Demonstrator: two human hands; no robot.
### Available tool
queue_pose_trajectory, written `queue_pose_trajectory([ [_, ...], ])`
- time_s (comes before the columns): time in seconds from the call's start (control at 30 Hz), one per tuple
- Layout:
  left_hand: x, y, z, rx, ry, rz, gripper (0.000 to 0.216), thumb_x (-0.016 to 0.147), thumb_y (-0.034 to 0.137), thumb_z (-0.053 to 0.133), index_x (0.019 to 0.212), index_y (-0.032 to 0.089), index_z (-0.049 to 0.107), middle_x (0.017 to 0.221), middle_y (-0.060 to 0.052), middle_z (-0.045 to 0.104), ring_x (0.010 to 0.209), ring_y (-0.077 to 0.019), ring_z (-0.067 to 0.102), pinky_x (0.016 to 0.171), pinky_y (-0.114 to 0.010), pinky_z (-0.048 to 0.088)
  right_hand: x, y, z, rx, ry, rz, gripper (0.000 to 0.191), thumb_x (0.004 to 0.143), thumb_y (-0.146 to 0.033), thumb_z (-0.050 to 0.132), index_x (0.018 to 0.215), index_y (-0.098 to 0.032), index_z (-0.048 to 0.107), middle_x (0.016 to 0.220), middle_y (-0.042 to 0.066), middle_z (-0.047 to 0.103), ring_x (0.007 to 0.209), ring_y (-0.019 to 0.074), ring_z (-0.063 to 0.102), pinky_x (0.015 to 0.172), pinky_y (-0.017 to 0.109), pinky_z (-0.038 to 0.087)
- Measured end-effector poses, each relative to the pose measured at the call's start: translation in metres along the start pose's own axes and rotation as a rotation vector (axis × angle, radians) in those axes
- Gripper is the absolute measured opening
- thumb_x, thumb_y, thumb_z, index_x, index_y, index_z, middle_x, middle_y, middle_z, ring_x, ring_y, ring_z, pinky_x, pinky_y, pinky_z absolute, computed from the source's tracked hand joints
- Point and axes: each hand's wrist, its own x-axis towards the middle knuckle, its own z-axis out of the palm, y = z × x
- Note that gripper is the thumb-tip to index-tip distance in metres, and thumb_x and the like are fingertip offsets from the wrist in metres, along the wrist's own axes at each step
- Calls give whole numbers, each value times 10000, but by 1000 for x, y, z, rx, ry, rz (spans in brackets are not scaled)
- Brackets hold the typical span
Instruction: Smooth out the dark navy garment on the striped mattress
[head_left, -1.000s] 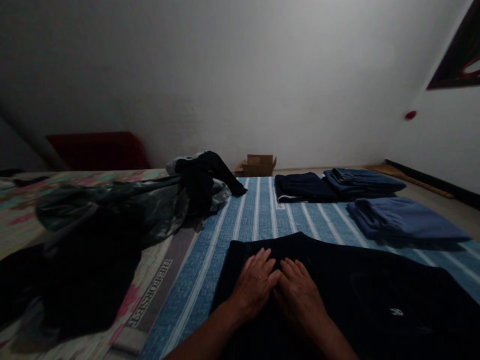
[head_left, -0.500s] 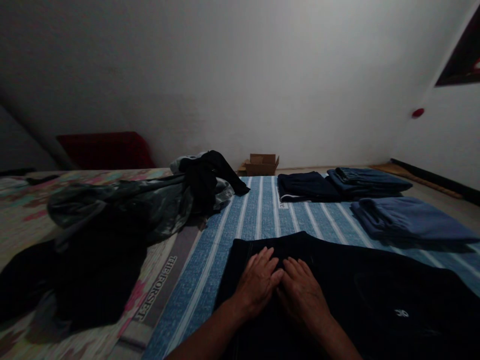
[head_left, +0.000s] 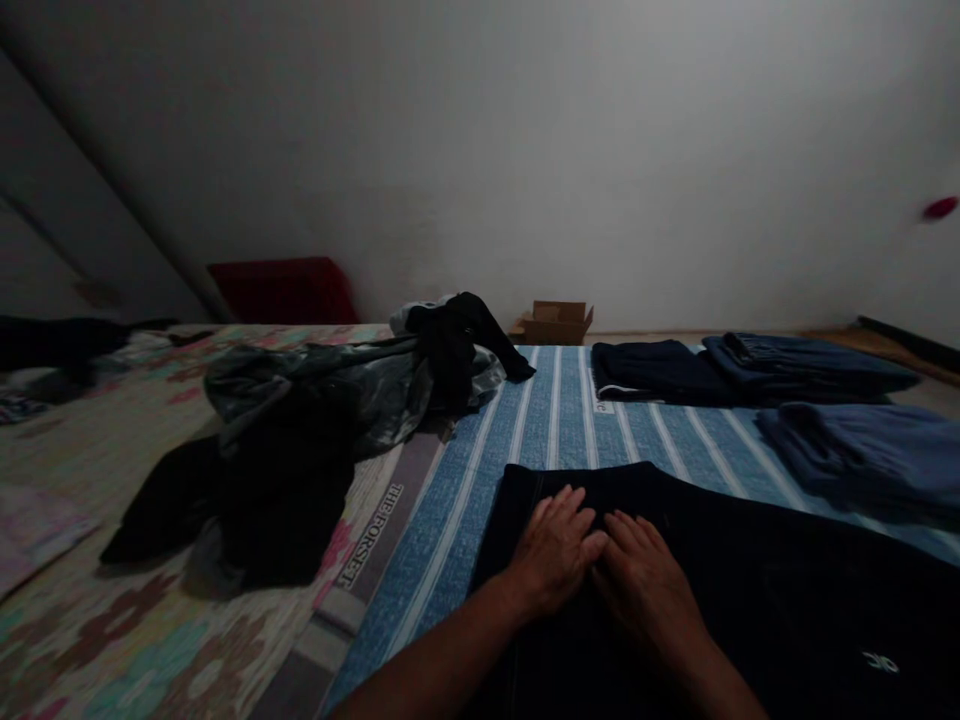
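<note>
A dark navy garment (head_left: 787,590) with a small white logo lies spread flat on a blue striped cloth (head_left: 555,420). My left hand (head_left: 556,548) and my right hand (head_left: 646,582) rest side by side, palms down, on the garment near its far edge. The fingers are flat and slightly apart, the thumbs touching, and neither hand grips anything.
A loose heap of dark and grey clothes (head_left: 315,430) lies to the left on a flowered sheet (head_left: 112,640). Folded dark garments (head_left: 652,370) (head_left: 810,362) and a folded blue garment (head_left: 862,450) sit at the far right. A small cardboard box (head_left: 556,322) stands by the wall, a red cushion (head_left: 285,290) farther left.
The view has swung to the left, so everything sits farther right in the frame. My hands stay pressed flat on the dark garment, side by side as before.
</note>
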Motion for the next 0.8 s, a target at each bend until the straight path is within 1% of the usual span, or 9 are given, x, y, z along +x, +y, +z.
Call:
queue_pose_trajectory([
  [0.13,-1,2,-1,-6,4,1,449,956,418,280,1253,165,502,1452,-134,353,1372,-249,233,1093,-474,237,0,1,-1,-12,-20,0,230,873,-229,475,1068,-193,592,1167,100,606,1122,266,536,971,442,375],
  [0.27,-1,3,-3,-10,-6,-8,449,956,418,281,1255,167,501,1450,-132,358,1371,-250,235,1095,-468,235,1,-1,-5,-7,-23,-1,225,868,-219,477,1053,-195,603,1158,101,611,1116,266,539,968,441,378],
  [0.43,-1,2,-1,-5,6,-3,442,957,412,276,1259,175,496,1452,-124,355,1373,-245,233,1093,-476,241,3,-5,-8,8,-10,50,215,857,-205,481,1018,-184,622,1135,108,619,1106,271,542,972,450,369],
  [0.57,-2,2,0,2,7,1,453,959,416,267,1261,166,494,1451,-127,356,1374,-243,228,1096,-469,236,2,-3,-7,9,-24,16,221,866,-228,485,1042,-191,615,1154,103,612,1113,270,540,974,445,366],
  [0.8,-2,3,-3,-4,0,0,461,961,421,257,1261,163,493,1454,-127,353,1373,-243,230,1100,-462,230,1,-1,-7,7,-54,20,232,876,-229,477,1060,-189,612,1169,107,605,1131,266,528,988,438,353],
])
